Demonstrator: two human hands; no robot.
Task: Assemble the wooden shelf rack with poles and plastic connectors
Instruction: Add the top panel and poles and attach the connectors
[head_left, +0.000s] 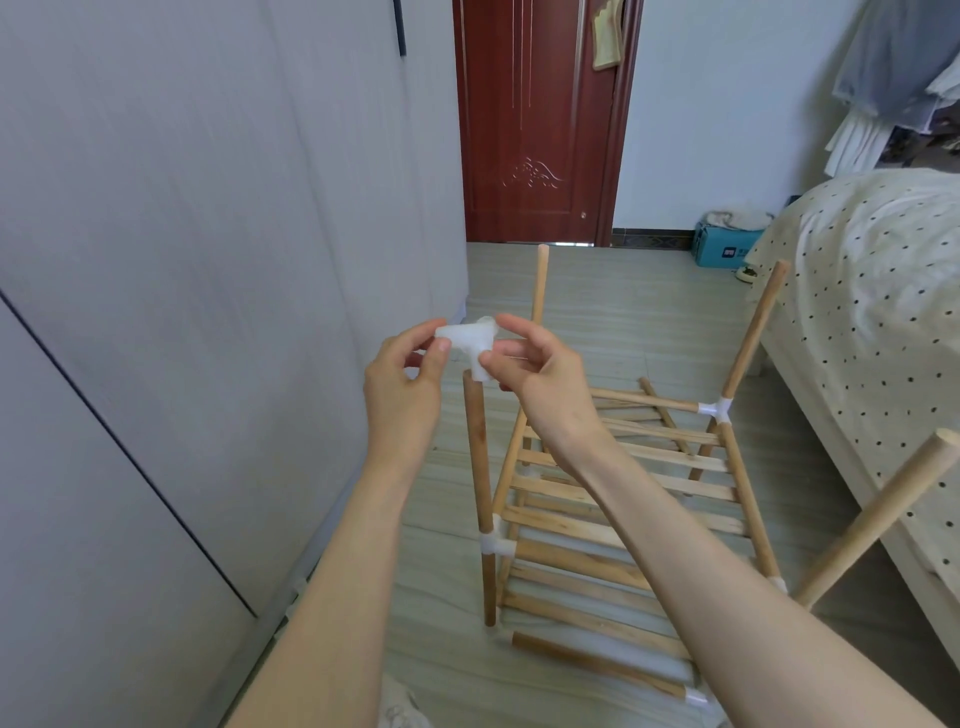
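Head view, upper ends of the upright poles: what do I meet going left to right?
Near-left pole under the white connector in both hands, far-left pole, far-right pole, near-right pole.

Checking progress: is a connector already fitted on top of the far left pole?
No, the far left pole ends in bare wood; both hands hold the white connector at the near pole.

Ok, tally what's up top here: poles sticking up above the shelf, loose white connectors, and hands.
poles sticking up: 4
white connector, loose, pinched by both hands: 1
Hands: 2, left hand and right hand
Total: 7
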